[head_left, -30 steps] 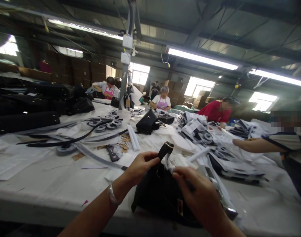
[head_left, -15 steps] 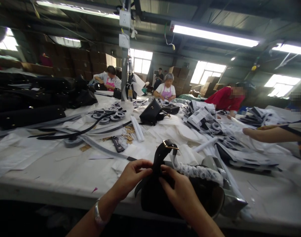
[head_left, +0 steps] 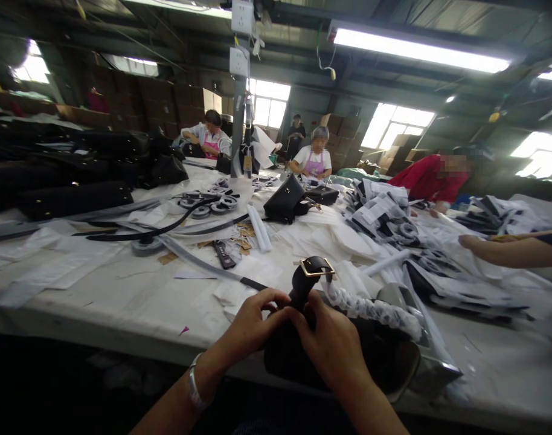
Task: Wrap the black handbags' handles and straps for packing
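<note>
We cannot read the pale-marked black label point(head_left: 224, 254) lying on the white counter point(head_left: 153, 302) in a room with tube lights point(head_left: 421, 49), while our left hand point(head_left: 262, 317) and right hand point(head_left: 331, 332) pinch the black strap point(head_left: 299, 287) above the black bag point(head_left: 279, 357) at the near edge.

Black strap point(head_left: 299, 283), in grip: lower end hidden by left hand point(head_left: 258, 320) and right hand point(head_left: 333, 338). Black bag point(head_left: 380, 350), below grip: partly covered. Co-worker's forearm point(head_left: 507, 251), far right of grip: cut off. Dark oblong point(head_left: 224, 254), left beyond grip: markings illegible.
</note>
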Demonstrator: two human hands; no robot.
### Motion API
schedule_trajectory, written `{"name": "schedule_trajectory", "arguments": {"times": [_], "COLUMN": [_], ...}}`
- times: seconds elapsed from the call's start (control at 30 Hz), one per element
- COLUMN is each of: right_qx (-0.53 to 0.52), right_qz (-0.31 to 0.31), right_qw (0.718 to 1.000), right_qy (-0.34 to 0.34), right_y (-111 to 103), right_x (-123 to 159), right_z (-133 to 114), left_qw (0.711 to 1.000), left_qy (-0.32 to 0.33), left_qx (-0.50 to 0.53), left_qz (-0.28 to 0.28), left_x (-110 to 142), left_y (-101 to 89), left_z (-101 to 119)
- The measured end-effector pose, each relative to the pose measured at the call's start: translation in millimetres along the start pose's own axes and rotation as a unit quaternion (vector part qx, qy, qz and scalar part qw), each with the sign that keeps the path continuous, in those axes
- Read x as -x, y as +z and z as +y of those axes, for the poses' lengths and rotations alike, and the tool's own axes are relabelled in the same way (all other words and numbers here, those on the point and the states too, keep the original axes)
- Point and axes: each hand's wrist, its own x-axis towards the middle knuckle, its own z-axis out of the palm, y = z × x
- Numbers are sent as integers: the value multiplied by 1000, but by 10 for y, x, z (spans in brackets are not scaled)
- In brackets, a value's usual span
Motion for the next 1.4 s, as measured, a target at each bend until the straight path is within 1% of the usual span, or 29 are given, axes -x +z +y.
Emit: {"name": "schedule_trajectory", "arguments": {"times": [0.07, 0.17, 0.27, 0.33, 0.47, 0.6, 0.67, 0.77, 0.97, 1.07, 1.23, 1.4], "right_qx": [7, -76, -162, -184, -199, -197, -202, -209, -156, -164, -203, -203], "right_qz": [3, -8, -19, -28, -33, -50, -56, -52, -36, -35, -49, -52], "right_qw": [1000, 997, 987, 983, 979, 979, 978, 977, 987, 986, 978, 978], "right_qy": [1, -3, -5, 0, -12, -11, -9, -11, 2, -3, -7, -3], "right_y": [13, 11, -13, -29, -43, -43, -46, -45, -10, 7, 35, 55], "right_x": [-28, -59, -74, -83, -102, -102, -92, -74, -60, -68, -97, -100], "right_z": [-9, 33, 106, 143, 173, 192, 201, 198, 162, 179, 234, 254], "left_qw": [1000, 1000, 1000, 999, 992, 989, 990, 992, 991, 989, 988, 987], "left_qy": [-8, -12, -20, -36, -76, -67, -62, -56, -51, -40, -18, -6], "left_qx": [0, -3, -9, 21, 101, 130, 125, 104, 68, 71, 68, 54], "left_qz": [-11, -23, -13, -3, -5, 4, -7, -40, -104, -127, -141, -154], "left_x": [16, 37, 50, 50, 30, -3, -24, -60, -132, -165, -216, -264], "left_y": [-9, -44, -63, -52, -9, 15, 8, -35, -165, -201, -220, -249], "left_z": [22, 23, -14, -45, -75, -52, -36, -6, 57, 50, 22, 8]}}
